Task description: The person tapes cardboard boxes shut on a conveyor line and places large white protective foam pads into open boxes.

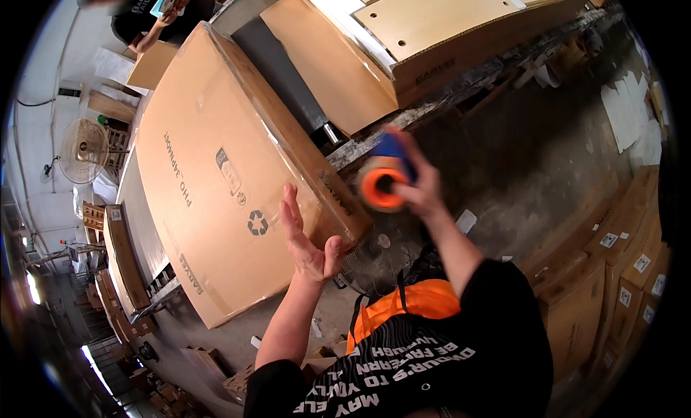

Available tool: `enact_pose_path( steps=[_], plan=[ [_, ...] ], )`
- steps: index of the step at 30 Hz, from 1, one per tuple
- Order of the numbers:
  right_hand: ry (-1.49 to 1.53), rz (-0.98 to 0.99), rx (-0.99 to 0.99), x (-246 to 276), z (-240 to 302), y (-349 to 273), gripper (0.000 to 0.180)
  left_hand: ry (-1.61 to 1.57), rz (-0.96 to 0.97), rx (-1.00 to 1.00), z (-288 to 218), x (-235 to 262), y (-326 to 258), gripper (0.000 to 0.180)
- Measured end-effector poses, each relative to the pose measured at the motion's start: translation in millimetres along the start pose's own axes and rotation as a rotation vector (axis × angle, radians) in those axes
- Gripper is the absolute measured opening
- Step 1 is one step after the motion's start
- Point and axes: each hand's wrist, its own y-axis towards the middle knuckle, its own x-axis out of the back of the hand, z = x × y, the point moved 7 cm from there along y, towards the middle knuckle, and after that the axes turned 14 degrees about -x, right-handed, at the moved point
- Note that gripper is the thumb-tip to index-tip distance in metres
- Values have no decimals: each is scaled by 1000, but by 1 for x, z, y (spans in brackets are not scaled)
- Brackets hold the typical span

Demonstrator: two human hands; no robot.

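Note:
A large closed cardboard box [209, 130] lies on the work line in front of me, with clear tape along its near right edge. My left hand [309, 245] is raised by the box's near corner, fingers and thumb apart and holding nothing; whether it touches the cardboard I cannot tell. To the right of that corner, my right hand [422, 184] grips a tape dispenser [385, 175] with an orange hub and a blue part. The dispenser is apart from the box and slightly blurred.
An open carton with pale wooden panels [439, 26] lies on the line at the top. Stacked cardboard boxes [576, 303] stand at the right. Across the box, a person in black [162, 19] holds a small light-blue object. A fan [83, 150] stands at the left.

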Motion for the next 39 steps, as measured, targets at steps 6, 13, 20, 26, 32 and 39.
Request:
enact_pose_path(
  steps=[6, 13, 20, 26, 32, 39],
  plan=[
    [-200, -199, 15, -79, -48, 122, 82, 143, 110, -14, 3, -9, 7, 89],
    [780, 134, -288, -48, -21, -30, 82, 537, -34, 7, -29, 83, -88, 70],
    [771, 200, -411, -134, -16, -95, 72, 1027, -339, 420, 11, 207, -213, 49],
    [384, 74, -63, -175, 26, -88, 92, 1129, -537, 145, 0, 220, -181, 32],
    [294, -34, 6, -212, -7, -71, 87, 1130, -492, 74, 37, 251, -183, 27],
    [64, 69, 1, -269, -13, -27, 89, 1206, -451, 103, 104, 295, -196, 23]
  ],
)
